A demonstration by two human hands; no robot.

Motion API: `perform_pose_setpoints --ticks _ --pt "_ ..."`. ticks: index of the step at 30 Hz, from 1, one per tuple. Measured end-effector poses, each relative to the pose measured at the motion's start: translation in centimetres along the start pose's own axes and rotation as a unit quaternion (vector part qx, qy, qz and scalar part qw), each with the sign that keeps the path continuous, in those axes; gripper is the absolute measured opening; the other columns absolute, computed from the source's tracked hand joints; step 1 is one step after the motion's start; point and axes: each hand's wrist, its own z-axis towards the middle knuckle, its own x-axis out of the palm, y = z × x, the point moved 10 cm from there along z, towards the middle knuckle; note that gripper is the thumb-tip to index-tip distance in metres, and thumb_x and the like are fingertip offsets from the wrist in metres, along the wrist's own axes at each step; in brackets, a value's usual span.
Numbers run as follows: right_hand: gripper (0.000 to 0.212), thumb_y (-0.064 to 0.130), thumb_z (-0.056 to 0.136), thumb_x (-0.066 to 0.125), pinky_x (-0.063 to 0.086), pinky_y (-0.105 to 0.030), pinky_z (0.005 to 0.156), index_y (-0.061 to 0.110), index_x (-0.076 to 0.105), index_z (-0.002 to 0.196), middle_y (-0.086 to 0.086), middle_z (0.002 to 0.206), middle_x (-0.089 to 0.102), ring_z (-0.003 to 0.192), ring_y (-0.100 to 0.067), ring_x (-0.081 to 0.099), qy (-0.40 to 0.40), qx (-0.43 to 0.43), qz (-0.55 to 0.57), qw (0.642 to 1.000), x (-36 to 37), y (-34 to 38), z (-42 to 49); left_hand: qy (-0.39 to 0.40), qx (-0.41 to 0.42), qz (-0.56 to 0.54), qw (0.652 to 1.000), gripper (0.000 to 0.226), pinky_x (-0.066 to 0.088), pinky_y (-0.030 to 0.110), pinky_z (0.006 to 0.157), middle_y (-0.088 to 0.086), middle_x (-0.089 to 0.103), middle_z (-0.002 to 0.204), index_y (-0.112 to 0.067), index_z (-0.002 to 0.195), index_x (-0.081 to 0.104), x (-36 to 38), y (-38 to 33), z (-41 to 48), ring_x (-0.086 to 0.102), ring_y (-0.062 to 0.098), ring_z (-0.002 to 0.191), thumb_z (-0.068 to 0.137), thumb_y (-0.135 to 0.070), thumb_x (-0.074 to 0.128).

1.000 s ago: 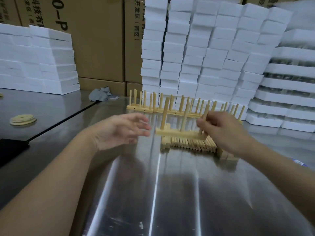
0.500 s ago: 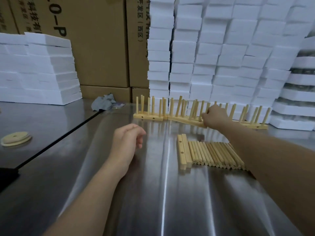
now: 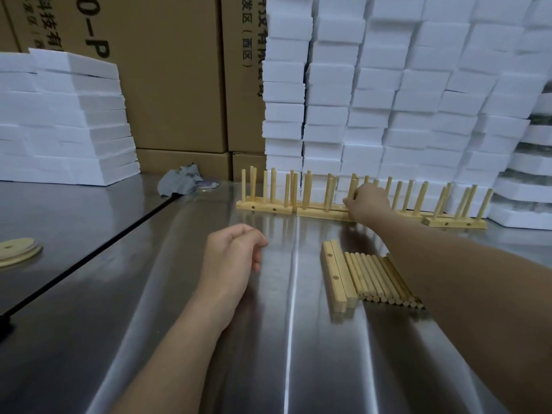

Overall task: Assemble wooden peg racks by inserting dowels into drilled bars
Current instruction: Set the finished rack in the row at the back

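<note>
Right hand (image 3: 366, 201) is stretched out to the back of the tabletop (image 3: 209, 354), fingers curled onto a peg rack (image 3: 322, 213) in the line there. A second ago it held that rack up over the loose parts; now the rack stands down in the row and the hand is still on it. Exactly which part the fingers pinch, bar or dowel, is hidden by the knuckles.

Left hand (image 3: 236, 252) hovers nearer the body, fingers loosely curled with nothing in them, where a second ago they were spread.

Between the arms lie two drilled bars (image 3: 334, 273), square-edged pale wood, side by side, holes showing. Touching them is a flat bed of loose dowels (image 3: 379, 279), smooth round sticks packed parallel.

The finished racks (image 3: 455, 222) run along the far edge, pegs upright or slightly leaning.

The tabletop is brushed steel, streaked with reflections. Behind stand stacks of white foam blocks (image 3: 388, 115) and brown cardboard boxes (image 3: 179, 85). A crumpled grey rag (image 3: 179, 183) lies far left, and round wooden discs (image 3: 18, 253) sit at the left edge.
</note>
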Motion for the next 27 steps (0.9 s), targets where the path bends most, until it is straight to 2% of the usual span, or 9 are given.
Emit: perform_pose_setpoints --ticks 3,8,12,13,15,18,21,24,27 --pt "0.033 0.027 0.106 0.063 0.043 -0.032 0.061 0.006 0.057 0.081 -0.007 0.074 0.057 0.069 -0.023 0.057 -0.004 -0.004 -0.001 1.0 0.4 0.2 0.5 0.005 0.002 0.002 1.0 0.023 0.039 0.016 0.046 0.005 0.052 0.059 0.007 0.07 0.06 0.1 0.0 0.0 0.049 0.013 0.052 0.091 -0.002 0.062" --pt "0.04 0.032 0.103 0.066 0.037 -0.03 0.051 0.008 0.054 0.073 -0.006 0.066 0.056 0.058 -0.019 0.052 -0.013 0.008 0.018 1.0 0.6 -0.1 1.0 0.011 0.007 0.011 1.0 0.023 0.039 0.014 0.046 0.003 0.052 0.057 0.004 0.069 0.064 0.2 0.0 -0.1 0.049 0.01 0.051 0.091 -0.001 0.062" --pt "0.029 0.031 0.102 0.067 0.05 -0.031 0.062 0.002 0.065 0.105 -0.015 0.092 0.073 0.078 -0.026 0.069 0.006 0.015 0.063 0.998 -0.6 0.1 -0.2 0.01 0.004 0.023 1.0 0.021 0.04 0.015 0.047 0.002 0.052 0.057 0.008 0.073 0.062 0.1 0.2 0.0 0.049 0.01 0.05 0.091 -0.003 0.063" --pt "0.025 0.029 0.101 0.067 0.05 -0.03 0.061 0.004 0.064 0.104 -0.017 0.092 0.074 0.076 -0.025 0.069 0.005 0.007 0.073 0.997 -1.4 0.3 -0.8 0.013 0.007 0.031 0.999 0.021 0.041 0.016 0.048 0.002 0.053 0.057 0.008 0.074 0.062 0.2 0.2 0.1 0.05 0.01 0.051 0.092 -0.004 0.063" --pt "0.024 0.026 0.1 0.067 0.046 -0.026 0.053 0.005 0.061 0.089 -0.016 0.08 0.075 0.061 -0.019 0.065 -0.004 -0.03 0.082 0.996 -3.3 1.3 -2.7 0.025 0.017 0.061 0.998 0.021 0.044 0.019 0.053 0.002 0.054 0.058 0.007 0.075 0.063 0.5 0.1 -0.1 0.052 0.009 0.054 0.093 -0.006 0.063" --pt "0.027 0.029 0.101 0.066 0.044 -0.029 0.055 0.014 0.053 0.083 -0.008 0.07 0.075 0.059 -0.014 0.067 -0.005 -0.091 0.087 0.992 -6.3 2.4 -7.6 0.05 0.04 0.124 0.99 0.021 0.047 0.033 0.066 0.002 0.058 0.059 0.0 0.074 0.067 1.5 -0.4 -0.7 0.054 0.013 0.058 0.093 -0.007 0.065" --pt "0.024 0.042 0.101 0.063 0.047 -0.029 0.054 0.025 0.051 0.089 0.001 0.073 0.071 0.062 -0.014 0.068 0.005 -0.154 0.051 0.987 -8.9 1.9 -13.5 0.102 0.081 0.226 0.965 0.02 0.051 0.04 0.077 0.0 0.069 0.071 -0.015 0.077 0.073 3.2 -0.9 -1.8 0.064 0.022 0.073 0.096 -0.017 0.068" --pt "0.024 0.056 0.1 0.057 0.045 -0.029 0.051 0.036 0.052 0.087 0.009 0.07 0.066 0.06 -0.009 0.064 -0.048 -0.187 -0.013 0.981 -13.3 -1.0 -18.2 0.135 0.125 0.329 0.926 0.016 0.056 0.036 0.079 -0.017 0.073 0.083 -0.032 0.083 0.076 4.8 -1.4 -3.1 0.066 0.004 0.082 0.095 -0.024 0.07" --pt "0.026 0.048 0.099 0.06 0.04 -0.03 0.055 0.031 0.057 0.08 0.009 0.068 0.063 0.064 -0.009 0.059 -0.123 -0.129 0.07 0.981 -17.5 -6.8 -20.0 0.155 0.133 0.375 0.904 0.019 0.056 0.033 0.077 -0.028 0.071 0.087 -0.037 0.082 0.076 5.6 -1.5 -3.6 0.064 -0.004 0.085 0.095 -0.024 0.072"
